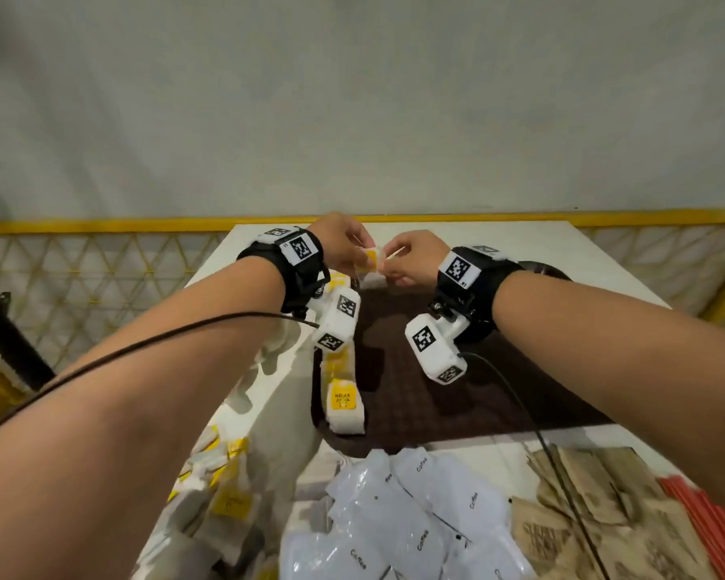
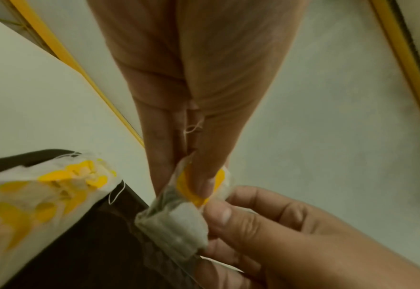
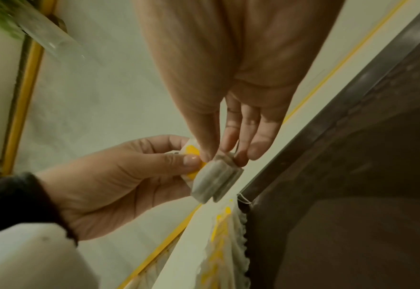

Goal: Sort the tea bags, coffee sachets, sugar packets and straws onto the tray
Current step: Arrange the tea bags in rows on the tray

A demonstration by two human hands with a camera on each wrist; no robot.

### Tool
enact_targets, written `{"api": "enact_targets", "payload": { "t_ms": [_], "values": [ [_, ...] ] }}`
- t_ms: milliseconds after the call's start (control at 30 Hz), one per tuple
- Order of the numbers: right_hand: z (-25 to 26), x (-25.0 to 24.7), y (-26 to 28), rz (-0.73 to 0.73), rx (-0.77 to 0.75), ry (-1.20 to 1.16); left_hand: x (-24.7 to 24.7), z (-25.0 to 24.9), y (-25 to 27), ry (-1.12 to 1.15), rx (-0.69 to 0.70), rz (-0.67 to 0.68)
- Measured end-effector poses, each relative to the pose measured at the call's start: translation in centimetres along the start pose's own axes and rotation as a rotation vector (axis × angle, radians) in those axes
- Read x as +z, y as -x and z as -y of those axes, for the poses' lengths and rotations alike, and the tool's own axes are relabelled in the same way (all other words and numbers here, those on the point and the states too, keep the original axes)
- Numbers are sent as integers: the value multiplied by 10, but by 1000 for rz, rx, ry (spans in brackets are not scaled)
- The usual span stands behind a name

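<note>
Both hands meet above the far left corner of the dark brown tray (image 1: 457,412). Between them is one tea bag (image 1: 371,260) with a yellow tag. My left hand (image 1: 361,252) pinches the yellow tag (image 2: 191,192) between thumb and fingers. My right hand (image 1: 389,266) pinches the grey pouch (image 3: 216,179) with thumb and fingertips. A row of tea bags (image 1: 343,401) lies along the tray's left edge, seen close up in the left wrist view as a row of tea bags (image 2: 43,195). Its far end is hidden behind my left wrist camera.
Near me on the white table (image 1: 561,253) lie loose tea bags (image 1: 227,491) at the left, white coffee sachets (image 1: 398,517) in the middle, brown sugar packets (image 1: 603,521) and red straws (image 1: 716,525) at the right. A yellow rail (image 1: 101,225) runs behind the table.
</note>
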State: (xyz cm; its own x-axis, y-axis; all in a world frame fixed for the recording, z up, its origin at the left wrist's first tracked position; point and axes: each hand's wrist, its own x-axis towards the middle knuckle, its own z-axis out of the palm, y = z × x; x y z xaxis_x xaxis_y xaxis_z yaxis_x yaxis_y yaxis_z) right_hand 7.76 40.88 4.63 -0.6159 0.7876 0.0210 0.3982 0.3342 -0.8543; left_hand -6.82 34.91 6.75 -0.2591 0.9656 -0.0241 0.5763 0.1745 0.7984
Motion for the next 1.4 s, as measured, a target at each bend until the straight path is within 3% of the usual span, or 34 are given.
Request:
{"api": "enact_targets", "payload": {
  "t_ms": [467,867,1100,1267,1400],
  "values": [
    [-40,16,-77,89,129,-101,-5,39,-71,-66,-111,100],
    [-49,12,-84,128,165,-105,-2,45,-83,-210,-98,95],
    [-51,10,-86,130,129,49,-6,49,-90,-225,-153,25],
    [-50,16,-86,102,96,23,-4,48,-89,-234,-155,24],
    [-47,21,-86,85,104,3,-3,45,-86,-360,-154,28]
  ]
}}
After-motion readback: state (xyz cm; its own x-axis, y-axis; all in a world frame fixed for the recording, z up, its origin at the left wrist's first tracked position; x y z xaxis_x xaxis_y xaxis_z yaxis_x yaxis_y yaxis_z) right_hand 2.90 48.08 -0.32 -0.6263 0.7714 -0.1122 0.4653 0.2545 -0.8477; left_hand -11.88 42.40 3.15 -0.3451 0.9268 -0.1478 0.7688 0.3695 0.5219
